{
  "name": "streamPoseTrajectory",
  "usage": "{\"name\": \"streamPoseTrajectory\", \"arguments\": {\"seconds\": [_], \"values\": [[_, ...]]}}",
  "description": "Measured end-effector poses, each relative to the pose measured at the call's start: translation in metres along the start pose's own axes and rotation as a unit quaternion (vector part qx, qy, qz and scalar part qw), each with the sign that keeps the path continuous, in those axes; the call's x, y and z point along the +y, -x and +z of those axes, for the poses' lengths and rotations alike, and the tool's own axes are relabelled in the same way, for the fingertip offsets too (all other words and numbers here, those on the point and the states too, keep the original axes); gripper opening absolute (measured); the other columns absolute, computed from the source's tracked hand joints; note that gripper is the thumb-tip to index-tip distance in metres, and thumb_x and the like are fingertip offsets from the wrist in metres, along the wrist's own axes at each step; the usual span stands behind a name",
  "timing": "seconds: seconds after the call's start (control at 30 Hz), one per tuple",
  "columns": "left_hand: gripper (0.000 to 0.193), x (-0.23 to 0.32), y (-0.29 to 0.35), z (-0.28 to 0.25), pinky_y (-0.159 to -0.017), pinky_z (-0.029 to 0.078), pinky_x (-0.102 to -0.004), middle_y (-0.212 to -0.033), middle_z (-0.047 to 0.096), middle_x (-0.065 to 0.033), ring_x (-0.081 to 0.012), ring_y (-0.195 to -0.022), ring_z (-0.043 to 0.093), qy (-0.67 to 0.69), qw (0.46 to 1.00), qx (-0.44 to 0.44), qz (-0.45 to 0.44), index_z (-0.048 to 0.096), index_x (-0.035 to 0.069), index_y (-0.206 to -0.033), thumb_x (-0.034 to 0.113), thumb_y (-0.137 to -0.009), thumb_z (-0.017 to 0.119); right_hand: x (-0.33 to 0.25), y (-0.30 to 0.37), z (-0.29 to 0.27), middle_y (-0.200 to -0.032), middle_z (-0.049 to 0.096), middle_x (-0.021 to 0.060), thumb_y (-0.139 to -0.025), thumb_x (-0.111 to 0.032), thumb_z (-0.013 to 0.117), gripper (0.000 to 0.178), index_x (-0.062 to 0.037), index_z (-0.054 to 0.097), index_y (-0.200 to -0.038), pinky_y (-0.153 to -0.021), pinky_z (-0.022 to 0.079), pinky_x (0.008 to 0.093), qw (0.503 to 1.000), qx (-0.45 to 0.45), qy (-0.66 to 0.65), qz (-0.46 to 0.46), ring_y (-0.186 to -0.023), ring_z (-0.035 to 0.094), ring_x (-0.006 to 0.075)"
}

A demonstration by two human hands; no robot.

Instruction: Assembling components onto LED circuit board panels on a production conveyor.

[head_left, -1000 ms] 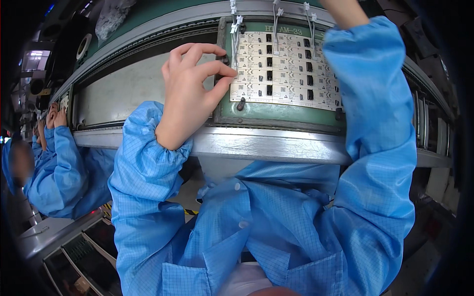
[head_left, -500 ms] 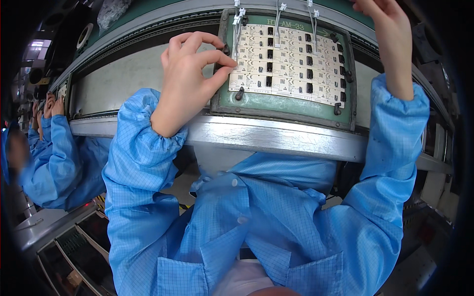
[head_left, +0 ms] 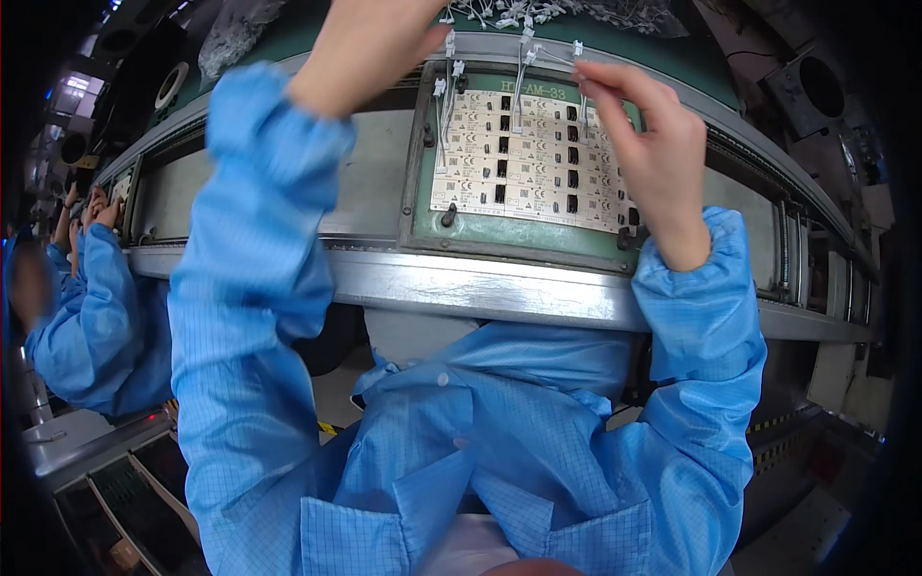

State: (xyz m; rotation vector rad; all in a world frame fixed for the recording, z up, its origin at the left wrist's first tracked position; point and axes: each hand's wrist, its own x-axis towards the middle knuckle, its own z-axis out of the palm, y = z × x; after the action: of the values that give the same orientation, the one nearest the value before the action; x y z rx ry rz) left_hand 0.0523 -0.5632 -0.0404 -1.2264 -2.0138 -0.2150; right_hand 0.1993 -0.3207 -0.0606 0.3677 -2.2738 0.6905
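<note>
The green framed fixture (head_left: 519,230) holds a panel of small white circuit boards (head_left: 533,163) with black components in columns. Several thin white wire leads with white plugs stand up from the panel's far part. My right hand (head_left: 658,139) is over the panel's right side, thumb and forefinger pinched on a white wire lead (head_left: 555,58). My left hand (head_left: 370,48) reaches past the fixture's far left corner, beside a loose pile of white wire leads (head_left: 519,12). It is blurred and its fingertips run out of the picture, so its grip is hidden.
The fixture sits on a conveyor track with a shiny metal front rail (head_left: 480,288). Clear plastic bags (head_left: 235,38) lie on the green surface at the far left. Another person in blue sleeves (head_left: 101,317) works at the left. A dark boxy device (head_left: 812,91) stands far right.
My left hand has left the panel's left edge and moved up to the far side. My right hand has come down and left from the far right to the wire leads over the panel.
</note>
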Motion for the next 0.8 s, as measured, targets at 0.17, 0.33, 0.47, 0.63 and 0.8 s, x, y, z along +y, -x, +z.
{"name": "streamPoseTrajectory", "arguments": {"seconds": [0.17, 0.33, 0.47, 0.63, 0.8], "values": [[0.019, -0.063, -0.044, 0.052, -0.084, 0.042, -0.0427, -0.090, 0.065, -0.0066, -0.0267, -0.095, 0.062, 0.009, 0.999, 0.004, 0.048, 0.066, 0.014, -0.103, 0.019, -0.084, 0.067, -0.021, -0.013, 0.023, -0.090, 0.075, 0.0062, -0.089, -0.005, 0.071, 0.011, -0.0078, 0.072, -0.100, -0.089, 0.047, 0.0371, 0.988, -0.041, 0.104, -0.107, -0.081, 0.069, 0.0228], [0.011, -0.050, -0.058, 0.036, -0.075, 0.050, -0.0374, -0.082, 0.072, -0.0097, -0.0226, -0.083, 0.069, 0.112, 0.976, -0.011, -0.187, 0.073, 0.005, -0.092, 0.016, -0.091, 0.070, -0.017, -0.006, 0.034, -0.089, 0.066, 0.0033, -0.089, -0.007, 0.072, 0.008, -0.0091, 0.071, -0.096, -0.088, 0.043, 0.0397, 0.987, -0.110, 0.085, -0.085, -0.086, 0.064, 0.0244], [0.022, -0.055, -0.045, 0.020, -0.081, 0.053, -0.0266, -0.097, 0.077, -0.0092, -0.0123, -0.090, 0.069, 0.521, 0.773, 0.033, -0.360, 0.073, -0.003, -0.107, 0.017, -0.097, 0.069, -0.018, -0.003, 0.036, -0.090, 0.062, 0.0026, -0.088, -0.008, 0.072, 0.007, -0.0096, 0.072, -0.095, -0.088, 0.040, 0.0385, 0.987, -0.134, 0.048, -0.078, -0.087, 0.061, 0.0241], [0.025, -0.004, -0.018, -0.048, -0.085, 0.053, -0.0237, -0.106, 0.076, -0.0092, -0.0139, -0.097, 0.070, 0.584, 0.720, 0.005, -0.375, 0.070, -0.005, -0.114, 0.015, -0.099, 0.067, -0.015, -0.004, 0.033, -0.087, 0.062, 0.0014, -0.088, -0.009, 0.073, 0.005, -0.0084, 0.074, -0.093, -0.088, 0.038, 0.0357, 0.986, -0.157, 0.040, -0.033, -0.084, 0.060, 0.0207], [0.020, -0.008, 0.038, -0.050, -0.093, 0.054, -0.0271, -0.106, 0.075, -0.0142, -0.0166, -0.100, 0.071, 0.592, 0.704, 0.003, -0.393, 0.066, -0.004, -0.113, 0.010, -0.100, 0.066, -0.016, -0.006, 0.036, -0.086, 0.061, 0.0014, -0.088, -0.010, 0.074, 0.005, -0.0080, 0.073, -0.092, -0.087, 0.038, 0.0353, 0.984, -0.172, 0.036, -0.033, -0.083, 0.060, 0.0196]]}}
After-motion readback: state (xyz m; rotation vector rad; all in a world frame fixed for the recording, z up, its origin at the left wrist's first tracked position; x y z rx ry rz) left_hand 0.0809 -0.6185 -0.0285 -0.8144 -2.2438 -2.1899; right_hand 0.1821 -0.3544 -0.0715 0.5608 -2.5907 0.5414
